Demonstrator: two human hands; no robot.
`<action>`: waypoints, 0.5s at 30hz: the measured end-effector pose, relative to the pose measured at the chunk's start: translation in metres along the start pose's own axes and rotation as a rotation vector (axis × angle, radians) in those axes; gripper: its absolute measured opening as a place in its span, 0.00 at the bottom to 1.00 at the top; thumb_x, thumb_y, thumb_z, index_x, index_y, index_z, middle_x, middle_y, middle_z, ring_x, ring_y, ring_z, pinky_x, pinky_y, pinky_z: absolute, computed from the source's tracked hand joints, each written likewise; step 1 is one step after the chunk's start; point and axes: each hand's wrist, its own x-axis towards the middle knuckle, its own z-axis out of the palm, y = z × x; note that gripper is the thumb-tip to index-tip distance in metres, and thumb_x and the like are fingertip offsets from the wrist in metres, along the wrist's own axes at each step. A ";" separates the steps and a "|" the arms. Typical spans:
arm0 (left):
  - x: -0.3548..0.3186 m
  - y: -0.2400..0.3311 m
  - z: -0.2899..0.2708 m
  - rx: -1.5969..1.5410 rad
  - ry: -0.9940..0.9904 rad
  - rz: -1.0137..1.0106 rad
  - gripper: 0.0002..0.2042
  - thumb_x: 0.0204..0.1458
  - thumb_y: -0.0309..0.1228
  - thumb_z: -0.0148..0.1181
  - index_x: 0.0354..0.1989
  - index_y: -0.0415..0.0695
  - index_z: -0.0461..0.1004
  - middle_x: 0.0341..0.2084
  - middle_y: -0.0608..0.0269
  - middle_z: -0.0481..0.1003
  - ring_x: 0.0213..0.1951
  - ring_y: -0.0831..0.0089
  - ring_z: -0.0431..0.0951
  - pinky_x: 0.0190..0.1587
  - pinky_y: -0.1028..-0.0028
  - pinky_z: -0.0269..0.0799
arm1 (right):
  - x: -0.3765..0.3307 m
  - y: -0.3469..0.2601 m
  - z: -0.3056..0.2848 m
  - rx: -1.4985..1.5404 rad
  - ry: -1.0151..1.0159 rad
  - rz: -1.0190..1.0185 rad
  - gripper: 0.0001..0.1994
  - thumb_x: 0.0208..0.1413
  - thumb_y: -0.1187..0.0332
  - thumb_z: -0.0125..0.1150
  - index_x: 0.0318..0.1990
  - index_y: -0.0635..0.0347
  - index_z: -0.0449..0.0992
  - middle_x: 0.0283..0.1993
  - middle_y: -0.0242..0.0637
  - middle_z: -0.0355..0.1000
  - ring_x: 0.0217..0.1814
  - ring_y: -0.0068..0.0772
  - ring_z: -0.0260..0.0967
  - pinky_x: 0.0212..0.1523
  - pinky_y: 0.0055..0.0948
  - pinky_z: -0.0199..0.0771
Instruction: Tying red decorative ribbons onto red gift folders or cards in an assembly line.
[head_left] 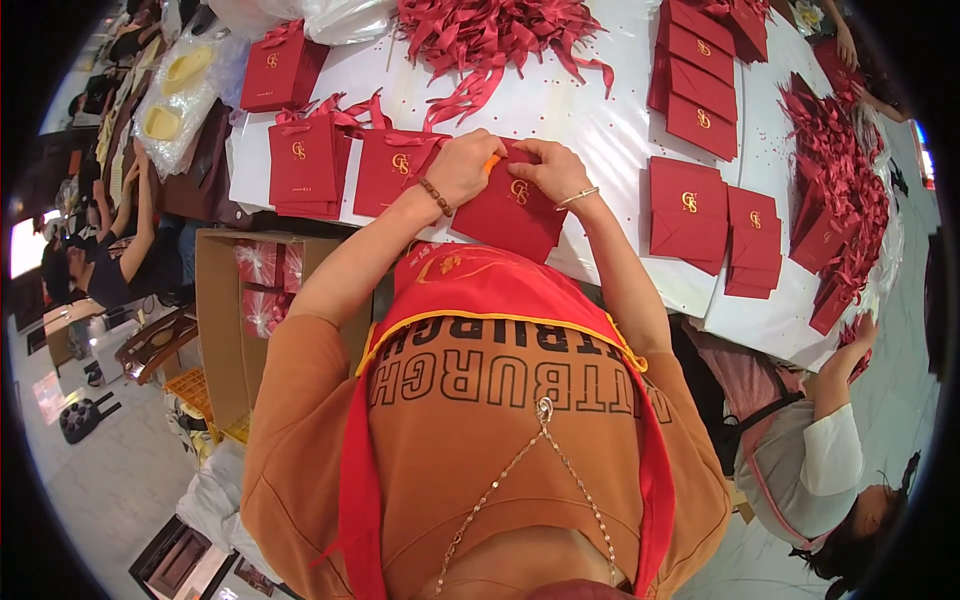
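A red paper bag [508, 228] with a gold emblem lies flat at the near table edge in front of me. My left hand [466, 168] is closed near its upper left corner, with a small orange object [491, 164] showing at the fingertips; most of that object is hidden, so its kind is unclear. My right hand [557, 173] pinches the bag's top edge between thumb and fingers. Just left of it rests another red bag [385, 182] with a ribbon handle, beside a stack of handled bags [303, 165].
Red ribbons [490, 35] are heaped at the far middle of the white table [600, 120]. Bag stacks [686, 208] stand to the right, near a second ribbon pile [850, 190]. A cardboard box [222, 310] with wrapped packages is at my left. Co-workers are on both sides.
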 end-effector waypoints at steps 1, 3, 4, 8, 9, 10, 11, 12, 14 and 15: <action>0.000 0.000 0.000 0.030 0.008 0.041 0.03 0.44 0.22 0.51 0.28 0.39 0.70 0.25 0.55 0.70 0.31 0.57 0.72 0.32 0.67 0.67 | -0.001 -0.002 -0.001 -0.001 -0.002 -0.006 0.19 0.41 0.55 0.59 0.43 0.48 0.74 0.35 0.39 0.73 0.39 0.39 0.70 0.41 0.33 0.67; 0.001 0.000 0.001 0.092 -0.001 0.096 0.03 0.42 0.21 0.50 0.27 0.38 0.69 0.24 0.54 0.70 0.30 0.57 0.71 0.32 0.66 0.67 | -0.002 -0.005 -0.001 -0.002 -0.002 -0.014 0.19 0.41 0.56 0.59 0.43 0.48 0.74 0.35 0.39 0.73 0.39 0.40 0.70 0.41 0.33 0.67; 0.002 0.002 0.001 0.152 -0.010 0.149 0.03 0.41 0.20 0.50 0.26 0.38 0.68 0.23 0.53 0.69 0.30 0.57 0.70 0.31 0.65 0.66 | -0.003 -0.006 -0.001 -0.009 0.009 -0.006 0.18 0.42 0.56 0.59 0.43 0.48 0.74 0.35 0.39 0.73 0.38 0.40 0.70 0.41 0.33 0.67; 0.003 0.015 0.006 0.311 0.008 0.222 0.04 0.38 0.19 0.49 0.25 0.37 0.67 0.22 0.53 0.68 0.29 0.57 0.69 0.31 0.64 0.66 | -0.005 -0.009 0.002 -0.060 0.048 -0.019 0.17 0.42 0.57 0.58 0.42 0.47 0.74 0.34 0.38 0.73 0.38 0.40 0.70 0.41 0.33 0.67; 0.003 0.016 0.009 0.345 -0.017 0.198 0.04 0.37 0.19 0.49 0.25 0.37 0.67 0.22 0.52 0.68 0.29 0.57 0.70 0.31 0.63 0.66 | -0.005 -0.008 0.003 -0.061 0.046 -0.023 0.17 0.42 0.57 0.58 0.42 0.47 0.74 0.34 0.38 0.73 0.38 0.40 0.70 0.41 0.33 0.67; 0.005 0.017 0.009 0.380 -0.043 0.176 0.04 0.37 0.19 0.49 0.24 0.37 0.67 0.22 0.52 0.69 0.29 0.56 0.70 0.31 0.63 0.66 | -0.004 -0.005 0.004 -0.052 0.042 -0.024 0.17 0.42 0.58 0.58 0.42 0.47 0.74 0.34 0.39 0.73 0.38 0.40 0.70 0.41 0.33 0.67; 0.007 0.015 0.008 0.383 -0.039 0.175 0.04 0.37 0.19 0.49 0.24 0.37 0.67 0.22 0.52 0.69 0.29 0.56 0.70 0.31 0.63 0.66 | -0.003 -0.002 0.005 -0.043 0.037 -0.024 0.17 0.42 0.59 0.58 0.42 0.47 0.74 0.34 0.40 0.73 0.38 0.40 0.70 0.41 0.33 0.67; 0.010 0.013 0.006 0.349 -0.096 0.103 0.04 0.37 0.19 0.50 0.24 0.37 0.67 0.23 0.52 0.70 0.29 0.56 0.71 0.31 0.63 0.67 | -0.002 0.002 0.006 -0.044 0.037 -0.029 0.17 0.42 0.59 0.58 0.42 0.47 0.74 0.34 0.40 0.73 0.38 0.40 0.70 0.41 0.33 0.67; 0.020 0.009 -0.001 0.316 -0.152 0.032 0.04 0.38 0.20 0.50 0.25 0.38 0.67 0.23 0.51 0.71 0.29 0.57 0.72 0.31 0.64 0.67 | -0.003 0.005 0.006 0.033 0.055 -0.044 0.17 0.42 0.60 0.59 0.42 0.47 0.74 0.33 0.40 0.73 0.37 0.40 0.70 0.40 0.33 0.68; 0.025 0.006 -0.007 0.173 -0.197 -0.071 0.03 0.39 0.21 0.51 0.25 0.38 0.68 0.24 0.52 0.72 0.30 0.56 0.73 0.31 0.64 0.67 | -0.003 0.005 0.006 0.033 0.055 -0.046 0.17 0.42 0.60 0.59 0.42 0.47 0.74 0.33 0.40 0.73 0.37 0.40 0.70 0.40 0.33 0.68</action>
